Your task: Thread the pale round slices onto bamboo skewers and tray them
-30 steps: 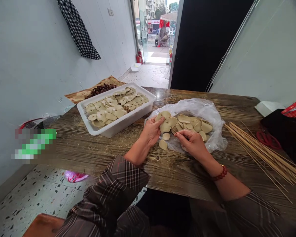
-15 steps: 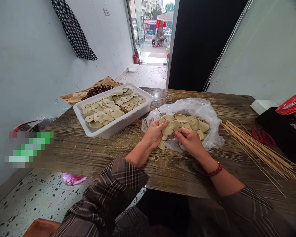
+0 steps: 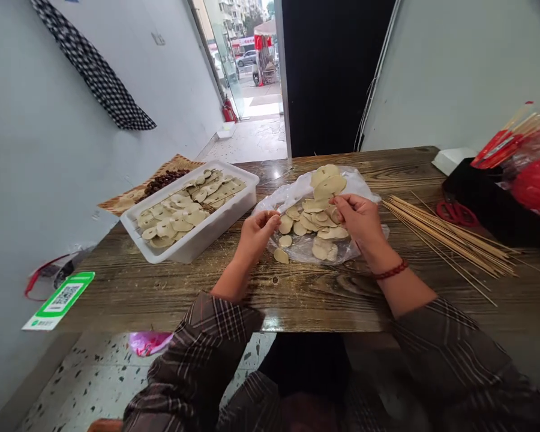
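The right hand (image 3: 360,221) pinches a few pale slices (image 3: 327,185) at their lower edge, above the plastic bag (image 3: 292,191). At the bag's left side, the left hand (image 3: 253,238) has thumb and finger pressed together; I can't tell on what. Half a second ago both hands met at the slices; now they're apart. The bag lies on the wooden bench (image 3: 198,300), a white tray (image 3: 220,222) left of it, thin sticks (image 3: 450,236) right, a doorway (image 3: 263,129) beyond.
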Available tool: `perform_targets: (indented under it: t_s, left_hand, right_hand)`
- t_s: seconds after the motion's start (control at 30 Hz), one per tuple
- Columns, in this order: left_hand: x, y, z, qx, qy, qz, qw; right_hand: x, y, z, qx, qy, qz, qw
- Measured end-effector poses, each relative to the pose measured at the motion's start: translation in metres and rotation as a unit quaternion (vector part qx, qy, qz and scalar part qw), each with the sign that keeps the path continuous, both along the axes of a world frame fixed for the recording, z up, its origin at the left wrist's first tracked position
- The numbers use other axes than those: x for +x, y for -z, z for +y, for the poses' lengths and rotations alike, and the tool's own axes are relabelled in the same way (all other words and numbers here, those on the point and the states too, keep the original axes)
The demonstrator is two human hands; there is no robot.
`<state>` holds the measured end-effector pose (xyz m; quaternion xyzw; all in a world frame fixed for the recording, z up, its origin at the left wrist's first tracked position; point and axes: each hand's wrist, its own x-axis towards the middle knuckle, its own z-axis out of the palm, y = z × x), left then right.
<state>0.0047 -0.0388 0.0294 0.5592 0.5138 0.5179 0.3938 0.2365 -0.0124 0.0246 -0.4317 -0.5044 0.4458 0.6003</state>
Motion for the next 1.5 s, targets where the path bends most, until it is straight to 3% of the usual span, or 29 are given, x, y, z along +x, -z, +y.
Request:
perform_targets:
  t_s: [0.07,0.13,0.27,0.37,0.47,0.6,0.73,0.8,0.87,1.0,1.17,1.27,1.37,1.5]
  left_hand:
    - [-0.007,-0.004,-0.007,0.016,0.035,0.156,0.987]
    - [-0.013,-0.005,-0.015,0.034,0.082,0.289,0.953]
    - [-0.019,0.001,-0.027,0.055,0.152,0.413,0.896]
    - [-0.017,0.006,-0.033,0.065,0.145,0.421,0.893]
    - [-0.016,-0.002,-0.036,0.055,0.129,0.375,0.916]
    - [-0.010,-0.023,-0.035,-0.012,0.108,0.204,0.973]
    - [0.008,-0.030,-0.025,-0.069,0.128,0.086,0.986]
    - [0.018,-0.027,-0.016,-0.090,0.161,0.112,0.976]
    - [0.028,-0.023,-0.006,-0.082,0.177,0.209,0.958]
    - [0.041,-0.021,0.014,0.016,0.147,0.428,0.892]
    - [0.055,-0.011,0.037,0.142,0.158,0.515,0.830]
    - [0.062,-0.005,0.051,0.179,0.151,0.551,0.801]
    - [0.067,-0.005,0.064,0.174,0.163,0.553,0.798]
    - [0.069,-0.010,0.078,0.152,0.210,0.500,0.826]
  right_hand:
    - [0.004,-0.002,0.004,0.000,0.015,0.028,0.999]
    - [0.006,-0.004,0.006,-0.001,0.024,0.041,0.999]
    - [0.008,-0.005,0.009,-0.002,0.024,0.058,0.998]
    - [0.008,-0.004,0.011,0.000,0.029,0.070,0.997]
    - [0.009,-0.004,0.013,0.001,0.034,0.066,0.997]
    - [0.008,-0.007,0.012,0.007,0.028,0.069,0.997]
    - [0.008,-0.007,0.012,0.013,0.025,0.070,0.997]
    - [0.008,-0.006,0.013,0.011,0.025,0.070,0.997]
    - [0.008,-0.005,0.014,0.010,0.029,0.064,0.997]
    - [0.009,-0.006,0.015,0.014,0.040,0.057,0.997]
    - [0.008,-0.008,0.016,0.012,0.041,0.055,0.998]
    - [0.007,-0.006,0.019,0.018,0.042,0.048,0.998]
    - [0.006,-0.003,0.022,0.029,0.038,0.053,0.997]
    - [0.005,0.000,0.025,0.032,0.032,0.059,0.997]
